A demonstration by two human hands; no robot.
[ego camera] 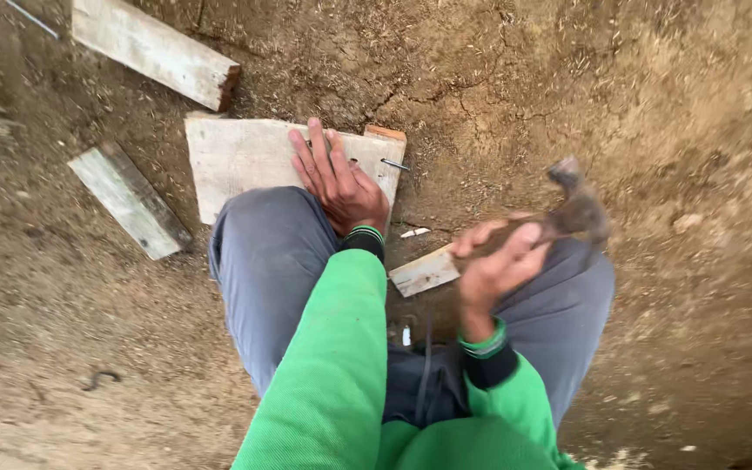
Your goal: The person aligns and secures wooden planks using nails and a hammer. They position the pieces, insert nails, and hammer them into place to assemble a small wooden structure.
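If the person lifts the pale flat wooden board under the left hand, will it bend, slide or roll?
The pale flat wooden board looks thick and rigid, so it would probably stay stiff. Its broad flat faces make rolling unlikely. The rough grain and the sawdust-covered dirt ground probably limit sliding, though the left hand pressing on it suggests it may shift under blows.

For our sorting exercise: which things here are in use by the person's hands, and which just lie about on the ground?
In use: left hand flat on wooden board; right hand gripping hammer; nail.
Lying about: long plank; grey plank; short offcut.
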